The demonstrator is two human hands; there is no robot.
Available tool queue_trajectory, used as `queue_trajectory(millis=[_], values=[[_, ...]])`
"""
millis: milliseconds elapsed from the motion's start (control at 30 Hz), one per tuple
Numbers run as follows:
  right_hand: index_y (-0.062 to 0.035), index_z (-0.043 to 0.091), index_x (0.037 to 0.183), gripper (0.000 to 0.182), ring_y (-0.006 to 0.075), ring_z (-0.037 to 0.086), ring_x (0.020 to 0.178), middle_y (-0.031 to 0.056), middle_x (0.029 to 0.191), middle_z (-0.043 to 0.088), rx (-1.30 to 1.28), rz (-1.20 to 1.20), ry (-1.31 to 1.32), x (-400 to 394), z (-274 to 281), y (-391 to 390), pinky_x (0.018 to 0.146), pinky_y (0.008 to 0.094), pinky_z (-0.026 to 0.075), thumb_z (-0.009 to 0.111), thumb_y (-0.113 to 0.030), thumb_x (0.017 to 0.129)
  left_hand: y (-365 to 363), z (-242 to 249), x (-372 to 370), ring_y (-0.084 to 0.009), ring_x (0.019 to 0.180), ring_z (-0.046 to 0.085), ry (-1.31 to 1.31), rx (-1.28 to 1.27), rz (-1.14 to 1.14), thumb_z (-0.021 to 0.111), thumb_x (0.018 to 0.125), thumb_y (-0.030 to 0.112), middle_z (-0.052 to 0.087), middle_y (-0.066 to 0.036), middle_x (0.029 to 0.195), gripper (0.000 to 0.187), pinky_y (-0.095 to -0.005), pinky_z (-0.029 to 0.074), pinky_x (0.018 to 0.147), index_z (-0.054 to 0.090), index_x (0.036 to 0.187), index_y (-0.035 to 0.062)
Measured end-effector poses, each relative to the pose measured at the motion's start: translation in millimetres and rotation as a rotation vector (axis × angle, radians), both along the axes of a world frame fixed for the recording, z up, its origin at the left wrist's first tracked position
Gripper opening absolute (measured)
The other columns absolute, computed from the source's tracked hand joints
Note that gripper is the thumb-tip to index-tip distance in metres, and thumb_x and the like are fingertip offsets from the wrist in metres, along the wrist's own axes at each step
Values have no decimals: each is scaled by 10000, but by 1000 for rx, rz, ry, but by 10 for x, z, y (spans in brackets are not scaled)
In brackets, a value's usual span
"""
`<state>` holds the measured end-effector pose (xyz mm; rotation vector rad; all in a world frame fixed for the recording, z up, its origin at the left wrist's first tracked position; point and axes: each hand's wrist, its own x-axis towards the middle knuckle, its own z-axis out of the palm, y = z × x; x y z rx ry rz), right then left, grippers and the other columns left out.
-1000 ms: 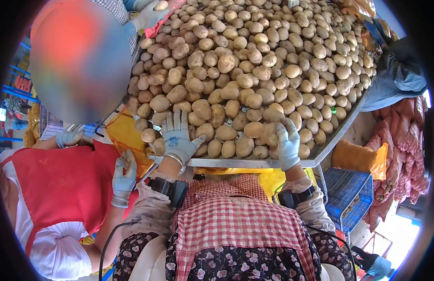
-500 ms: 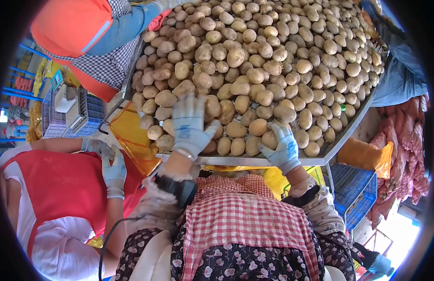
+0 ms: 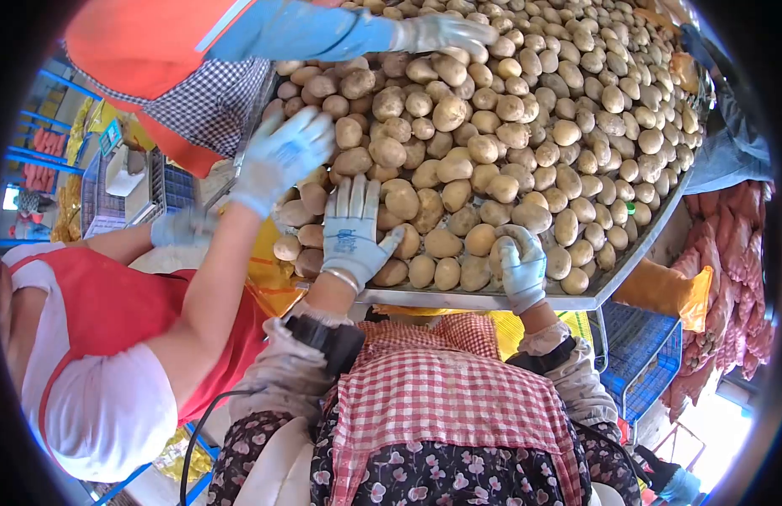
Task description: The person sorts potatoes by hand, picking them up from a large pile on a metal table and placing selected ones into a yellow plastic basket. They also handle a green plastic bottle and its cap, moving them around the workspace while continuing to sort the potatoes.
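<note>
Many potatoes (image 3: 456, 169) lie spread over a metal-edged table (image 3: 458, 298). My left hand (image 3: 354, 232), in a pale glove, rests flat on the potatoes near the front edge, fingers stretched out and pointing away from me. Further right, my right hand (image 3: 521, 268), gloved too, has its fingers curled round a potato (image 3: 495, 257) at the front edge, partly hidden by the fingers. A co-worker's gloved hand (image 3: 285, 156) is over the table's left corner, just left of my left hand.
A co-worker in a red apron (image 3: 121, 304) is close on my left. Another, in an orange top (image 3: 138, 51), reaches across the far left potatoes. Blue crates (image 3: 639, 354) and pink net sacks (image 3: 728, 278) stand at the right.
The red-aproned co-worker's hand has come up to the table corner. The far-left co-worker's arm has stretched further over the potatoes. My right fingers have curled in; my left hand now lies flat.
</note>
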<state>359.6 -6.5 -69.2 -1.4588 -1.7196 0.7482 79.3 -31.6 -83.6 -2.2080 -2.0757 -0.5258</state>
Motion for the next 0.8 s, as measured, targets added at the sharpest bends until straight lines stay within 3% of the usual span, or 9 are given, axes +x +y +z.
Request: queue_trajectory(millis=[133,267,333,367,433,467,533,733,800], values=[[-14,662,925,209,236,616,789,133,834,657,-193,-42,130,148,-145,54,755,337,488,525,-137,827,-240,-167,-162,-359,1305,354,25,-108,27,594,819,417,375,-211,1416,720,-502,225,1109,386,1395,38],[5,649,1003,294,165,597,787,89,856,657,-199,44,-16,151,-98,137,747,277,491,455,-201,921,-364,-27,-254,-374,1193,467,22,-185,102,616,808,383,447,-229,1349,667,-492,349,1031,448,1354,38],[-21,600,1149,429,212,638,831,107,930,669,-663,-135,787,-37,123,152,767,306,516,434,-370,962,-234,227,-20,-387,1163,497,-192,-108,-1,631,797,380,475,-234,1321,674,-479,380,1005,453,1350,37],[-21,600,1149,429,212,638,831,107,930,669,-656,-152,782,-101,177,150,767,306,516,434,-370,962,-138,87,52,-393,1211,455,-200,-54,-111,632,791,407,450,-236,1345,704,-475,354,1024,439,1363,44],[-41,506,1278,589,284,634,963,152,1090,640,-771,32,1356,-175,265,207,829,390,520,382,-519,958,-52,29,108,-395,1233,431,-138,-83,-124,628,792,419,438,-236,1357,714,-471,337,1037,430,1369,47],[-32,449,1330,640,323,582,1086,190,1232,568,-595,-41,1101,-274,185,231,881,450,491,380,-539,945,-34,-2,105,-397,1255,406,-62,-117,-106,623,792,431,425,-235,1368,725,-466,320,1050,422,1375,50],[-39,444,1340,628,335,538,1151,197,1281,533,-955,-1,1704,-229,453,244,912,482,468,395,-521,940,-147,-104,-64,-389,1287,370,-153,-34,-105,617,792,457,405,-232,1388,751,-462,291,1067,403,1385,49],[-69,459,1319,492,288,569,1035,143,1166,572,-921,396,1741,-49,224,210,844,424,508,535,-334,910,-239,249,-213,-367,1256,420,-40,-613,235,605,819,413,433,-205,1378,623,-476,339,1039,495,1312,48],[-71,473,1303,480,236,578,974,104,1098,580,-751,15,1477,-101,211,203,811,382,515,560,-317,900,-89,392,42,-370,1230,444,-302,-407,5,596,820,381,472,-186,1345,557,-486,360,1022,539,1265,51]])
